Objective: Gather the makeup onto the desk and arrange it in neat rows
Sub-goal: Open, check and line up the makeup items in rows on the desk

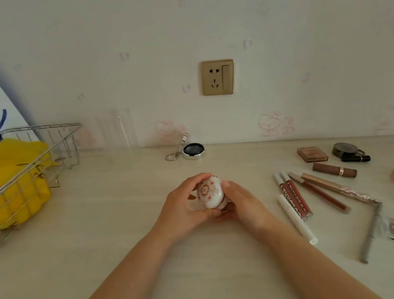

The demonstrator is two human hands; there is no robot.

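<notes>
Compact (209,192) sits between my hands, lifted just above the table (102,238), centre frame. My left hand (186,205) curls round its left side, fingers over the top edge; my right hand (242,203) grips the right side and underside. Wire basket (39,151) at far left holds yellow cloth (5,181). Lip pencils (296,196) and lipstick (334,170) lie well right of my hands.

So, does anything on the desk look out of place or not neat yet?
Yes. The small round mirror compact lies open alone by the wall, apart from the other makeup. At the right, the grey pencil lies across the line of the lip pencils, not parallel to them.
</notes>
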